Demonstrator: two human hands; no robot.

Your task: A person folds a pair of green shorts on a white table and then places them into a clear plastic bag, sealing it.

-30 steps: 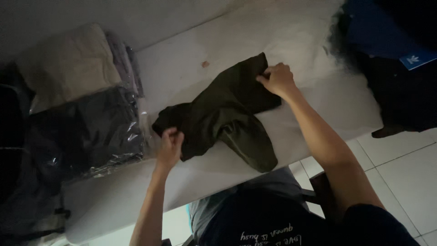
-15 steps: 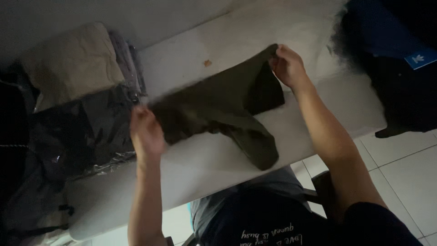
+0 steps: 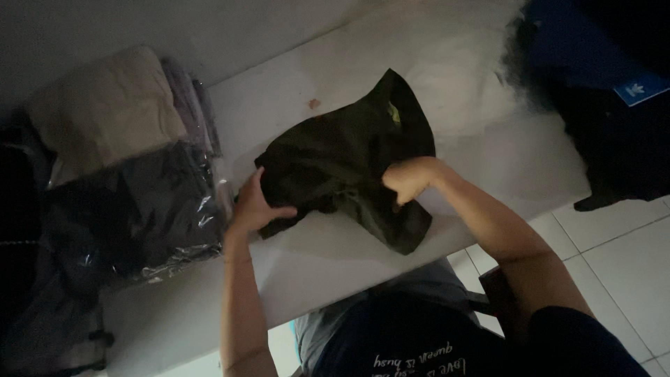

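both hands have folded the dark garment (image 3: pixel 342 157) inward, left hand (image 3: pixel 252 206) at 9 o'clock and right hand (image 3: pixel 408 178) at 3 with fingers gripping cloth on the worktop (image 3: pixel 335 258); fold half made, needs flattening.

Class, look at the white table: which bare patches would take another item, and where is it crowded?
Bare table lies behind the dark garment, and along the near edge below the left hand. The left end is crowded with bagged clothes and a beige stack.

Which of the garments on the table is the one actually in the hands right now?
The dark olive garment spread mid-table: left hand grips its left edge, right hand its middle. The beige folded pile and plastic-wrapped dark bundle lie untouched at left.
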